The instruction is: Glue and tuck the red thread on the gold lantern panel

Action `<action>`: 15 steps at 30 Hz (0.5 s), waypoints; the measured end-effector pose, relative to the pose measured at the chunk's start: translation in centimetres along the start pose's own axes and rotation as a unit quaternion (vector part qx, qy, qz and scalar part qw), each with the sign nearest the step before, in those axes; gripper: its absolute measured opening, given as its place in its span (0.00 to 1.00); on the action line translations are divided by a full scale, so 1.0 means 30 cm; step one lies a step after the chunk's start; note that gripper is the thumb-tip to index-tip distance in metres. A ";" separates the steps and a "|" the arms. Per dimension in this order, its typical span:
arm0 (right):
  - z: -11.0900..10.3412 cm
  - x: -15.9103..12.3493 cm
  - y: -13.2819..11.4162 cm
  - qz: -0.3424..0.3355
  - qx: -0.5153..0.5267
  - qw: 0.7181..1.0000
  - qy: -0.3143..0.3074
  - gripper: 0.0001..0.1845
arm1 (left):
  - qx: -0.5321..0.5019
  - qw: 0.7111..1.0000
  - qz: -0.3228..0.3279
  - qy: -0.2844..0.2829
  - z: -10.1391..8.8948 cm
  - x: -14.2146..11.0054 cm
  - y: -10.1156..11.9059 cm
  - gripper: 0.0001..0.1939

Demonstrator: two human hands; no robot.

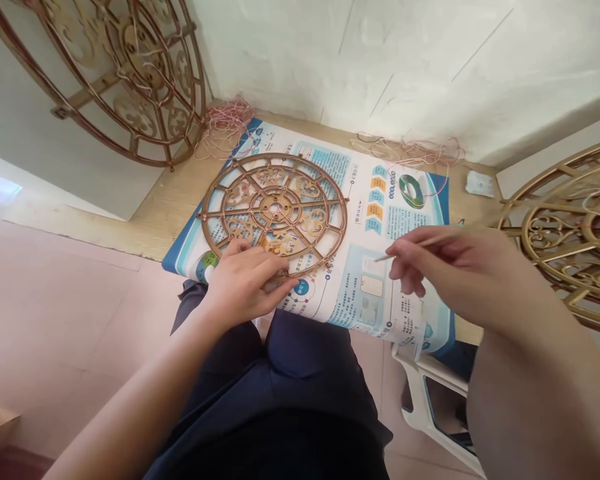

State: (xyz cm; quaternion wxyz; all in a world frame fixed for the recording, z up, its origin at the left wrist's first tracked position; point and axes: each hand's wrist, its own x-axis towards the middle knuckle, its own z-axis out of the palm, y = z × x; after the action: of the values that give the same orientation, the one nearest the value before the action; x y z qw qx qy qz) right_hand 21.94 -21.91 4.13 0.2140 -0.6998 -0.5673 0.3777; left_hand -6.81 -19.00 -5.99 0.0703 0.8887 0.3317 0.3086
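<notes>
Head-worn view, angled steeply downward

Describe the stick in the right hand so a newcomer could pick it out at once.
On the blue-edged printed poster lies a round gold lattice panel under the left hand. Beside it, the right hand pinches a thin pale stick held up off the poster.

The round grille (274,215) is bronze-gold, with spoked rings and floral scrollwork. Beneath it, the poster (375,160) is white with blue and teal panels and orange tags. The thread (227,120) is pink and white, the floor (80,313) pale pink, the trousers (300,373) navy.
</notes>
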 end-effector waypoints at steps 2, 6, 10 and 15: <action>0.057 0.003 -0.012 -0.124 0.134 0.982 0.040 0.18 | -0.002 1.000 -0.004 -0.007 0.000 0.005 0.000 0.10; 0.202 0.033 -0.014 -0.253 0.144 0.956 0.032 0.21 | -0.002 1.000 -0.008 -0.016 -0.002 0.009 0.001 0.12; 0.267 0.058 0.000 -0.223 0.071 0.968 0.092 0.25 | -0.008 1.000 0.001 -0.006 0.001 0.007 -0.004 0.13; 0.266 0.067 -0.012 -0.276 -0.044 0.957 0.081 0.24 | -0.001 1.000 0.007 -0.003 0.011 0.005 -0.014 0.13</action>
State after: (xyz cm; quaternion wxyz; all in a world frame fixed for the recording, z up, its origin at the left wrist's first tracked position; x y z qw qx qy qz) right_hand 15.70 -20.93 -1.16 0.3239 -0.5533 -0.7350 0.2208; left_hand -6.75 -18.55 -6.31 0.0697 0.8919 0.3248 0.3067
